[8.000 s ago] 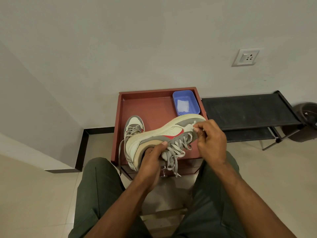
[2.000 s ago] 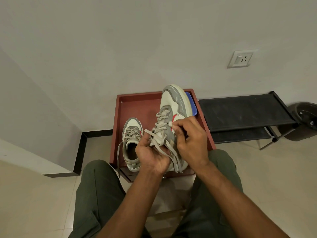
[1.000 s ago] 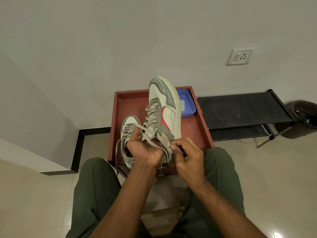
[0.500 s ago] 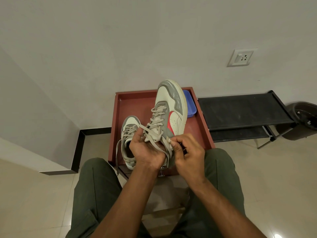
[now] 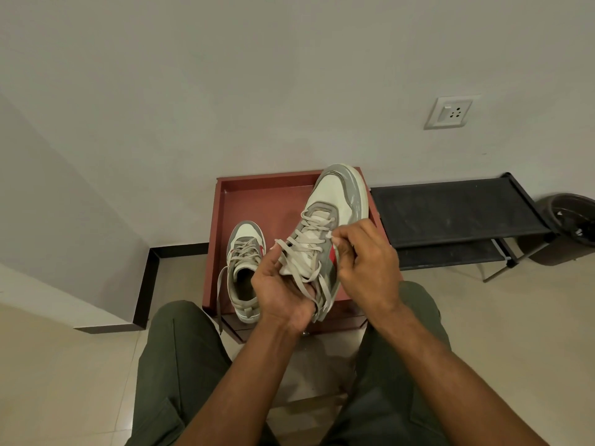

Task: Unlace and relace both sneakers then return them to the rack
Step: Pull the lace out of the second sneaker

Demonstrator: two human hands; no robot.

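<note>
Sneaker in left grip, right grip pinching lace

No readable text shows, perhaps from blur.

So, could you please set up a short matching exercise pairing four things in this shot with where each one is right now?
Things:
1. held sneaker
2. second sneaker
3. black rack
4. wall socket

Places:
A. on the wall, above the rack
B. resting in the red tray
C. on the floor, right of the tray
D. lifted between the left hand and right hand

Pairs: 1-D, 2-B, 3-C, 4-A
</note>
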